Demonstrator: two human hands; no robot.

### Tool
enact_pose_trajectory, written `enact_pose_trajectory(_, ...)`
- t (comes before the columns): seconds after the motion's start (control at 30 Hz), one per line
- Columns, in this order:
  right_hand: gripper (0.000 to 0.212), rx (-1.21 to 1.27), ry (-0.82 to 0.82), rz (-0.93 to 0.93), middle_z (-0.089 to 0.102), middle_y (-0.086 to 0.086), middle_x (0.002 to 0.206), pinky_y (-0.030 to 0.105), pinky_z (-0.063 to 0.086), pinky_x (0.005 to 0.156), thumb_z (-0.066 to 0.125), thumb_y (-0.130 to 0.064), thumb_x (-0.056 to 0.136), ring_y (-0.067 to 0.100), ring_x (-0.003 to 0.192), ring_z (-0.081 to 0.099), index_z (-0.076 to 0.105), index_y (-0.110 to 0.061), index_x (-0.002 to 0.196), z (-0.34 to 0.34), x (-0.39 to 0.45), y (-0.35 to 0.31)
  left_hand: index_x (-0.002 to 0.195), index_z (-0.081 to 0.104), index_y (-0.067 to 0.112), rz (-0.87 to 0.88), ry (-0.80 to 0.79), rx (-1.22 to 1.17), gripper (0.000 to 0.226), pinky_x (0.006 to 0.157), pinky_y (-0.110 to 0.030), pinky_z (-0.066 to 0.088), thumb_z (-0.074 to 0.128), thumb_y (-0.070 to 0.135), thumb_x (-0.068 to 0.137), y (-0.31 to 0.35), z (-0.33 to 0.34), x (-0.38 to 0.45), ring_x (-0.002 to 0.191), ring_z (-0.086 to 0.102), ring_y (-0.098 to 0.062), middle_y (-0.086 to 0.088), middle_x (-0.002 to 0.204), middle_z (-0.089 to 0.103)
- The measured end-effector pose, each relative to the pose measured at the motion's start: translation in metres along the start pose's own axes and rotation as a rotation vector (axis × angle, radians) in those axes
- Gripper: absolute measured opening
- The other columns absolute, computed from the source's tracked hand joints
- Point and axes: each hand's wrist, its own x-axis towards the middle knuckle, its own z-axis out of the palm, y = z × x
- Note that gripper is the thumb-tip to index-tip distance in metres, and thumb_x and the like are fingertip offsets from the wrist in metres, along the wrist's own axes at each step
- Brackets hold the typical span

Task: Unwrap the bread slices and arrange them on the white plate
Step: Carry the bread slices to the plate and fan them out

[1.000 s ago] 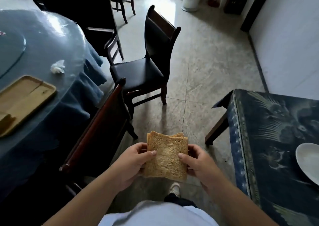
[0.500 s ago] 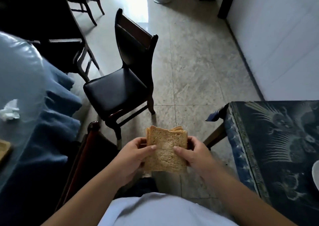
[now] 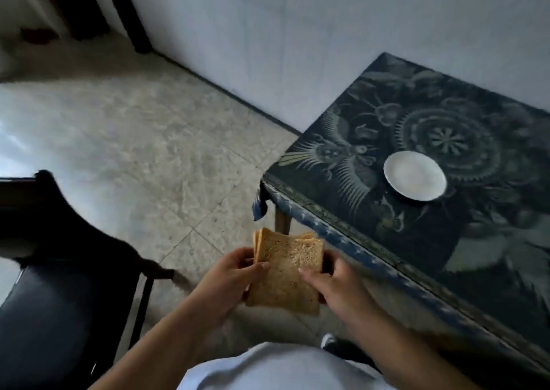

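Bread slices: you hold a small stack of brown bread slices (image 3: 285,273) in front of your body, over the floor, tilted with the top edge leaning away from you. No wrapper shows on them.
Left hand: your left hand (image 3: 226,282) grips the stack's left edge, thumb across the front face and fingers behind.
Right hand: your right hand (image 3: 330,285) clasps the right edge, thumb pressed on the front face.
White plate: the white plate (image 3: 415,179) sits bare on the desk, far and to the right of the bread, well apart from it, and set in from the desk's near-left edge.
Desk: the desk (image 3: 422,240) wears a dark patterned cloth; its near-left corner points toward the bread and its long near edge runs down to the right, just beside your right hand. The far side lies against the wall (image 3: 297,32).
Chair: a dark chair (image 3: 59,294) stands on the left, its back rail near your left forearm.
Open room: bare tiled floor (image 3: 134,151) spreads between chair and desk, up to the wall's dark skirting.
Desk surface: open cloth surrounds the plate on every side.
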Motion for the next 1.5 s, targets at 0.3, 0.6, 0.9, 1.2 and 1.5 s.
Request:
enact_pose_trajectory(0.3,0.030,0.331,0.413,0.055,0.073,0.000,0.108,0.047,0.056,0.091,0.077,-0.025,0.084,0.017,0.096,0.071,0.061,-0.028,0.109,-0.090,-0.024,0.029,0.113,0.066,0.012,-0.071,-0.358,0.322,0.021,0.073,-0.040,0.060,0.063,0.016,0.093,0.028,0.121,0.071,0.095,0.073,-0.028,-0.009,0.103,0.075)
enact_pose_trajectory(0.6,0.027,0.348,0.453,0.020,0.069,-0.001,0.108,0.046,0.057,0.089,0.077,-0.023,0.085,0.016,0.097,0.068,0.056,-0.033,0.099,-0.159,-0.001,0.031,0.115,0.062,0.013,-0.054,-0.309,0.322,0.027,0.069,-0.041,0.061,0.067,0.009,0.089,0.038,0.191,0.108,0.090,0.074,-0.026,-0.010,0.102,0.075)
enact_pose_trajectory(0.9,0.028,0.311,0.433,0.030,0.068,-0.004,0.109,0.043,0.056,0.090,0.075,-0.027,0.086,0.013,0.099,0.066,0.053,-0.037,0.100,-0.190,0.040,0.022,0.109,0.065,0.014,-0.044,-0.280,0.343,0.021,0.076,-0.050,0.062,0.066,0.009,0.090,0.055,0.212,0.150,0.087,0.074,-0.026,-0.008,0.101,0.075)
enact_pose_trajectory(1.2,0.026,0.311,0.536,0.076,0.069,-0.008,0.107,0.038,0.057,0.086,0.076,-0.028,0.085,0.010,0.096,0.066,0.055,-0.037,0.098,-0.223,0.112,-0.011,0.114,0.067,0.014,-0.119,-0.355,0.321,0.027,0.079,-0.053,0.060,0.069,0.009,0.088,0.100,0.236,0.246,0.094,0.073,-0.032,-0.012,0.107,0.074)
enact_pose_trajectory(1.5,0.025,0.365,0.697,0.133,0.070,-0.003,0.107,0.034,0.058,0.077,0.074,-0.023,0.087,0.012,0.094,0.067,0.060,-0.029,0.107,-0.261,0.203,-0.051,0.125,0.061,0.013,0.007,-0.298,0.549,0.038,0.064,-0.032,0.060,0.070,0.019,0.088,0.141,0.276,0.346,0.090,0.072,-0.022,-0.005,0.108,0.072)
